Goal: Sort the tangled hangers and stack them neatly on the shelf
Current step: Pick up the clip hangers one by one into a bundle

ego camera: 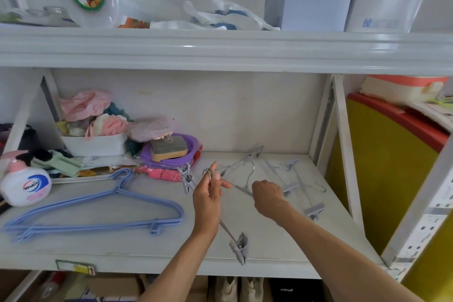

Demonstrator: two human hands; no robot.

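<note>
On the white shelf [122, 247] a stack of blue wire hangers [103, 206] lies flat at the left. My left hand [208, 198] is shut on the metal hook of a grey clip hanger [239, 246], whose bar runs under my wrist with a clip at each end. My right hand [268, 197] grips the bar of a second grey clip hanger [247, 171] lying toward the back. A third grey clip hanger [302, 187] lies to the right, its bar crossing the second one's.
The shelf's left back holds a white basket of cloths [94, 142], a purple container with a sponge [171, 152], and a hand-wash bottle [24, 185]. An upper shelf [220, 49] overhangs. A yellow and red panel [382, 167] stands beyond the right upright.
</note>
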